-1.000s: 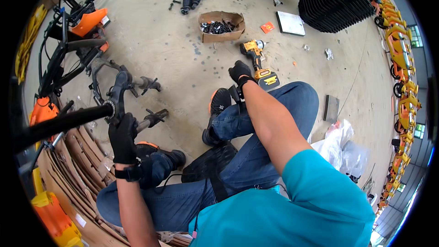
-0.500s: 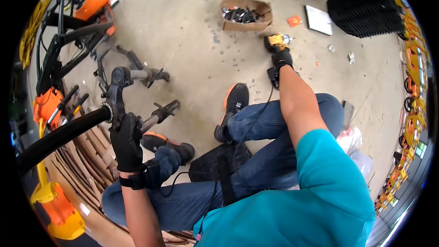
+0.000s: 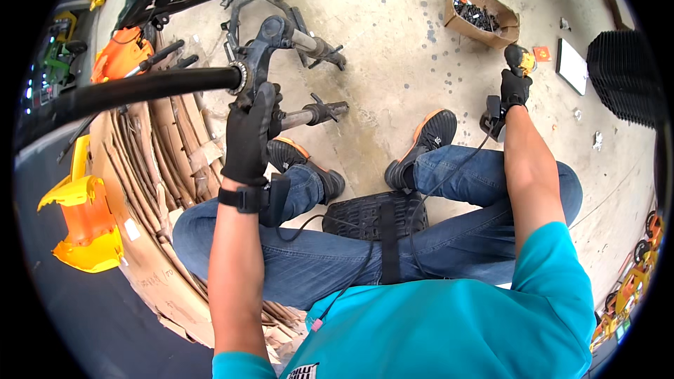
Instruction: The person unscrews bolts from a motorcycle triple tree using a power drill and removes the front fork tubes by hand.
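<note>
We keep our left hand (image 3: 249,133) clamped around the frame (image 3: 263,45) while our right hand (image 3: 514,84) grips the drill (image 3: 521,62) firmly.

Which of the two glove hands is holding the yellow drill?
The right hand, stretched out toward the cardboard box, grips the yellow drill. The left hand grips the black metal frame instead.

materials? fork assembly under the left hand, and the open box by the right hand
Fork assembly: looks like metal, dark painted crown with bare grey legs, dull sheen. Box: plain brown cardboard, matte, flaps open, holding small dark parts too small to tell. Left hand and right hand both wear black gloves.
</note>
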Demonstrator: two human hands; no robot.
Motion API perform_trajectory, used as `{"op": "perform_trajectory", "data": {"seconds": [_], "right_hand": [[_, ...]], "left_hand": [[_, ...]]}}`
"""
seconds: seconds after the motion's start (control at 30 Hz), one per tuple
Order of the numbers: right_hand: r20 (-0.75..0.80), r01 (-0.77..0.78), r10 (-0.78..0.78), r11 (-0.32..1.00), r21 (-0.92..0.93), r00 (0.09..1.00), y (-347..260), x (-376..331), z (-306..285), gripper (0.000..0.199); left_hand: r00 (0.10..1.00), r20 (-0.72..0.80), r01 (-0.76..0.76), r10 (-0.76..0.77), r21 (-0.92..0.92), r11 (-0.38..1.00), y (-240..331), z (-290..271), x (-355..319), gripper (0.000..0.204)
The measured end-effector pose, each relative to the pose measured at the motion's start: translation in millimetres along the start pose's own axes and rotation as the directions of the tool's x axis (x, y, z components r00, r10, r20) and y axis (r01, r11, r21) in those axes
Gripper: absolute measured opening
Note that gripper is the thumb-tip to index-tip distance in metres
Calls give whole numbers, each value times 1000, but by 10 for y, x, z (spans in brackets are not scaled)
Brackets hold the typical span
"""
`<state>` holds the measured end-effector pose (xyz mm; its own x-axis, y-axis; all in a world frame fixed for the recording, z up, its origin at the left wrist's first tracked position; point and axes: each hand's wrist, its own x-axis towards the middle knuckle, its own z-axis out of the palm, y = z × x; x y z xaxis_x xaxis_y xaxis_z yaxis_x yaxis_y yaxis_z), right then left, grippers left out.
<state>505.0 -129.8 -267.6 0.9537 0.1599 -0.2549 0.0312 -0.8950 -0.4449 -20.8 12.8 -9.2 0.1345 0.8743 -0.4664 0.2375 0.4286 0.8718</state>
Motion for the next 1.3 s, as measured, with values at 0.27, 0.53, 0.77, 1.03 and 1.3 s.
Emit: {"op": "perform_trajectory", "data": {"seconds": [0.27,0.53,0.77,1.03,1.3], "right_hand": [[372,107,-513,685,721,774,-757,-337,-760,9],[448,-339,-814,331,881,369,-1451,-2603,-1898,26],[415,-490,-884,271,829,214,-1309,-3280,-2163,46],[431,-362,-884,347,865,183,-1278,-3368,-2154,45],[490,-424,-866,407,809,103,-1304,-3358,-2033,50]], "left_hand": [[976,113,-172,184,-106,979,-122,107,170,30],[983,47,-166,180,-219,962,-76,211,159,15],[983,48,-168,177,-162,972,-145,69,245,18],[981,63,-165,182,-217,962,-168,19,339,18],[979,85,-167,188,-204,965,-113,46,262,19]]}}
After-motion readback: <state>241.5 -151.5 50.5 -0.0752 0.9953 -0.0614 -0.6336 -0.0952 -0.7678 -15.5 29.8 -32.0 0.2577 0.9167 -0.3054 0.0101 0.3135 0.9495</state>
